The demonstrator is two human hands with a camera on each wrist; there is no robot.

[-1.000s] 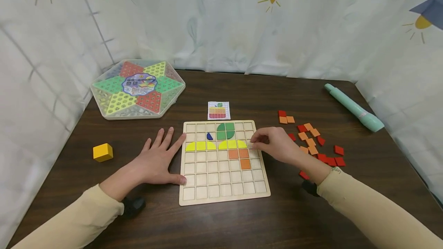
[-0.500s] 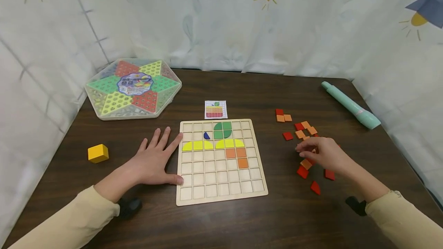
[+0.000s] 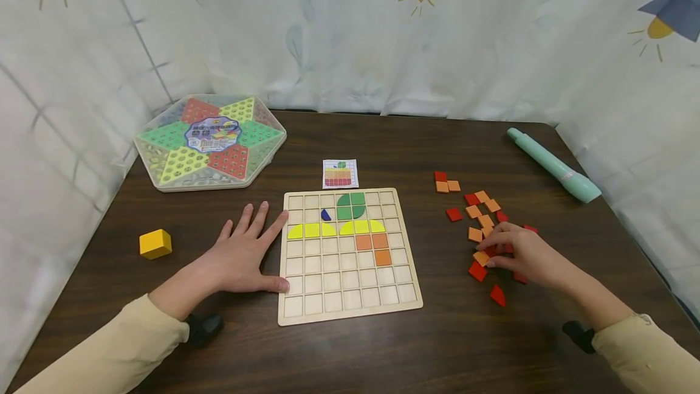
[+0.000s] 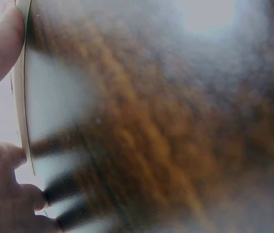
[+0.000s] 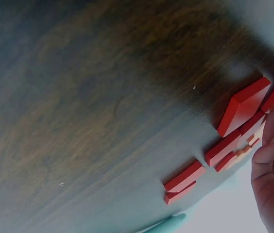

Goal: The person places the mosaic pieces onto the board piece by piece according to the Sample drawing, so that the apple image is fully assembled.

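Presently, item: loose tiles point(image 3: 483, 222), red and orange wooden squares scattered toward the bench's right edge, beside the grid board point(image 3: 350, 297). They look thin, stiff, light and smooth-faced, so likely to skate on the bench; best pinched by opposite edges. Right hand point(image 3: 525, 254): fingers bent down onto an orange tile point(image 3: 481, 258), touching it; a firm grip cannot be confirmed. Left hand point(image 3: 243, 257): spread flat, fingers apart, steadying the board's left edge.

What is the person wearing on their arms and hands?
Both arms wear long, pale beige sleeves reaching the wrists. The left hand and right hand are bare, with no gloves or rings in sight. A small black device sits under each wrist, at the cuff.
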